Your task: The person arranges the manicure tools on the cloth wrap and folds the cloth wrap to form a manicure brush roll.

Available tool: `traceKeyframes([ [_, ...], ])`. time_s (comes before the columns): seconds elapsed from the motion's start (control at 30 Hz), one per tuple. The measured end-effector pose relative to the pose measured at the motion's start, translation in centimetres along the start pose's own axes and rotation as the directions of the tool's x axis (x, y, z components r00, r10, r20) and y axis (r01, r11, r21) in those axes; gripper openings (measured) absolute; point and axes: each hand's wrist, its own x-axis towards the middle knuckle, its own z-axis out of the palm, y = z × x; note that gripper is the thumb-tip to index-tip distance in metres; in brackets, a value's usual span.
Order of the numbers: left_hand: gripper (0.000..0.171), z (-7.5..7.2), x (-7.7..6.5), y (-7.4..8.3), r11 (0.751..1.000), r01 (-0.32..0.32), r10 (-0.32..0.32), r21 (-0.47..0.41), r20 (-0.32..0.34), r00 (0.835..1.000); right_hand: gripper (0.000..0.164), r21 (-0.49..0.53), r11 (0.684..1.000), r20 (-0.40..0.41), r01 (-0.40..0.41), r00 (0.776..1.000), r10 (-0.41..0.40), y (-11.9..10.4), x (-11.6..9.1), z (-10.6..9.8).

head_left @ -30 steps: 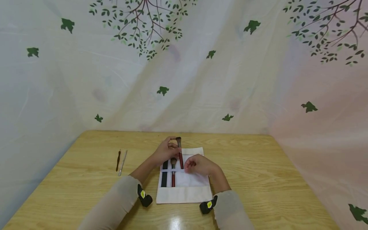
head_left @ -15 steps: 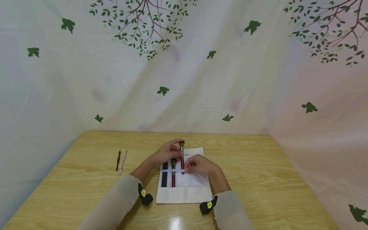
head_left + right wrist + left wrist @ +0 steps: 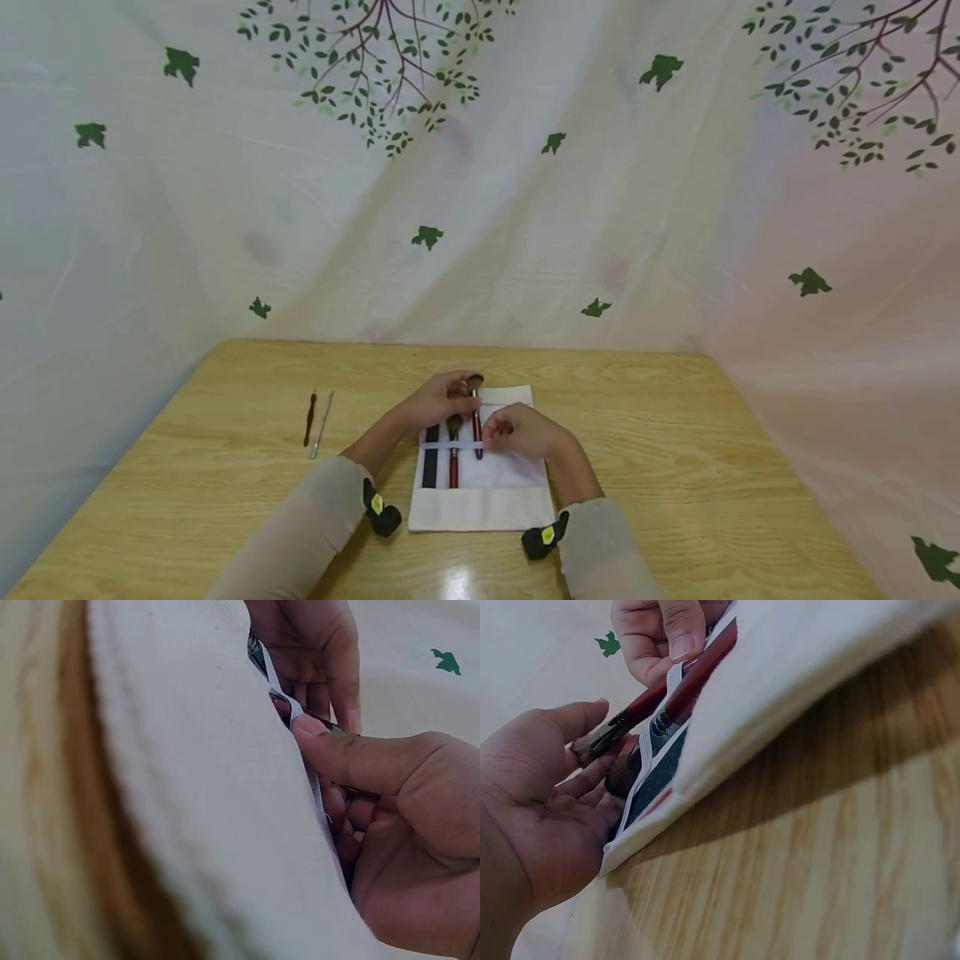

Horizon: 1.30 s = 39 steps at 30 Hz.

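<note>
A white fabric brush roll [image 3: 480, 508] lies unfolded on the table, with a white elastic band [image 3: 442, 445] across its middle. My left hand [image 3: 433, 404] pinches a red-handled makeup brush [image 3: 477, 423] near its bristle end. That brush's handle reaches to the band, its lower tip showing just below. In the right wrist view, my right hand [image 3: 427, 810] pinches the elastic band between thumb and fingers, close beside the handle. A second red-handled brush [image 3: 453, 467] sits under the band to the left. Beside it runs a dark flat strip [image 3: 430, 467].
On the table's left lie a thin dark brown tool [image 3: 309, 419] and a slim silvery tool [image 3: 321, 425]. The wooden table [image 3: 675, 467] meets a pale curtain [image 3: 480, 250] with leaf prints at its back edge. Each wrist wears a small black camera.
The left hand has brought the makeup brush slightly right and toward me, so its handle tip has passed the band. The right hand has stayed at the band.
</note>
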Motion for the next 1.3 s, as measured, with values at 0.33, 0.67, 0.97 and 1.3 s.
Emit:
traceKeyframes([
  [0.33,0.031,0.15,-0.05,0.02,0.997,-0.01,0.008,0.079,0.026,1.0,0.011,0.002,1.0,0.003,-0.006,1.0,0.006,0.08,0.09,-0.04],
  [0.67,0.036,-0.35,-0.06,-0.04,0.991,-0.039,0.027,0.127,0.099,0.995,0.008,0.04,0.999,0.003,-0.003,1.0,0.002,-0.03,-0.04,-0.1],
  [0.97,0.04,-0.43,-0.08,-0.18,0.994,-0.005,-0.003,0.112,0.076,0.997,0.006,0.066,0.998,-0.004,0.001,1.0,-0.001,-0.25,-0.18,-0.04],
  [1.3,0.033,-0.25,-0.15,-0.38,0.995,0.008,-0.009,0.097,0.012,1.0,0.007,0.071,0.997,0.005,-0.006,1.0,0.005,-0.44,-0.21,-0.12],
])
